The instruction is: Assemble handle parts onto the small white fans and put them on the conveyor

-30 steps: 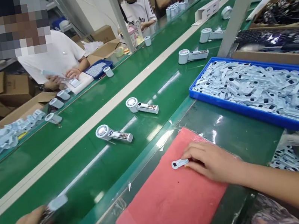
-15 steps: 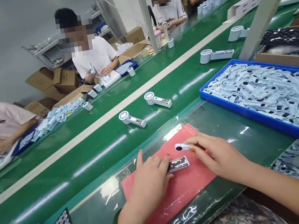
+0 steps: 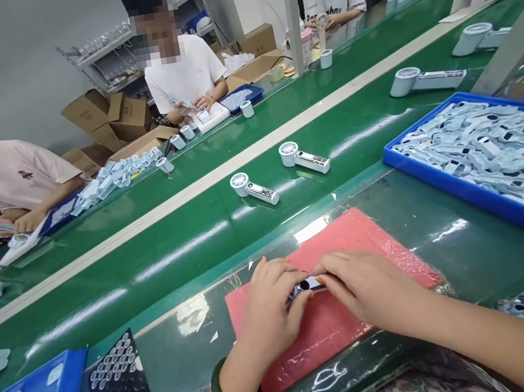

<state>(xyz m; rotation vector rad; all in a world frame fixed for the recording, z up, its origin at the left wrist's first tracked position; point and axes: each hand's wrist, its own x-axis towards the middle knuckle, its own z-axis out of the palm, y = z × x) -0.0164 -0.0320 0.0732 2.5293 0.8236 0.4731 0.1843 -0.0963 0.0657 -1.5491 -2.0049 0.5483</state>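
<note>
A small part (image 3: 307, 285), white with a dark shiny face, is pinched on the pink mat (image 3: 373, 238) between the closed fingers of the left hand (image 3: 270, 310) and right hand (image 3: 368, 285). At 8 o'clock, white round pieces are held in a blue tray (image 3: 71, 372). At 2 o'clock, a blue bin (image 3: 466, 197) is heaped with pale plastic pieces.

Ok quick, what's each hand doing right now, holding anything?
Left hand: closed on the small part, over the pink mat.
Right hand: closed, pinching the same small part from the other side.
</note>
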